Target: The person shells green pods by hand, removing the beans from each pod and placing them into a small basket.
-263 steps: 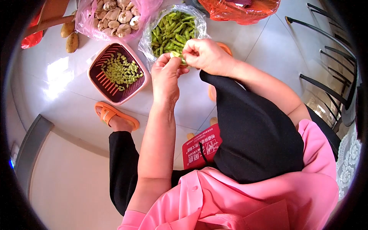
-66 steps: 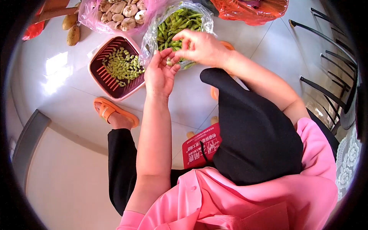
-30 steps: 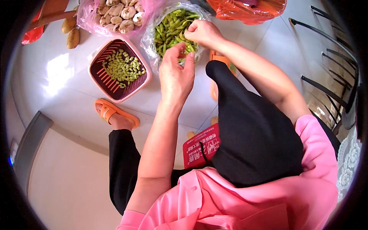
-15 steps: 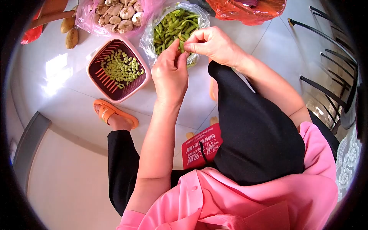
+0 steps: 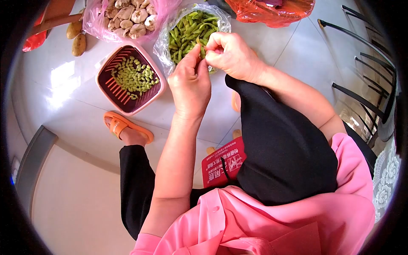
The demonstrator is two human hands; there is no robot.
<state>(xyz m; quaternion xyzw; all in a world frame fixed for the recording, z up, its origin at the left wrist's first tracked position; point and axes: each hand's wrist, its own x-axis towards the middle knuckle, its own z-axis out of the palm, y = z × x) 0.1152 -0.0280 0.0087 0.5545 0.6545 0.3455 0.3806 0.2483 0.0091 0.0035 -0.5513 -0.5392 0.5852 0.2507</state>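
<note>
My left hand (image 5: 191,83) and my right hand (image 5: 234,56) meet over the near edge of a clear plastic bag (image 5: 162,47) full of green soybean pods (image 5: 191,30). Between their fingertips a soybean pod (image 5: 202,52) is pinched, mostly covered by the fingers. Both hands are closed on it, the right one with its fingers curled in. Left of my left hand stands a pink-rimmed, dark slotted basket (image 5: 103,87), with shelled green beans (image 5: 135,76) spread over its bottom.
A pink bag of garlic bulbs (image 5: 138,16) lies behind the basket, near potatoes (image 5: 79,44). An orange-red plastic bag (image 5: 276,15) sits at the back. Black metal legs (image 5: 357,95) stand at right. My sandalled foot (image 5: 127,129) rests before the basket.
My right hand's fingers have curled in more tightly, and the pod between the hands is more hidden. The left hand stays nearly in place. The bags and basket remain where they were.
</note>
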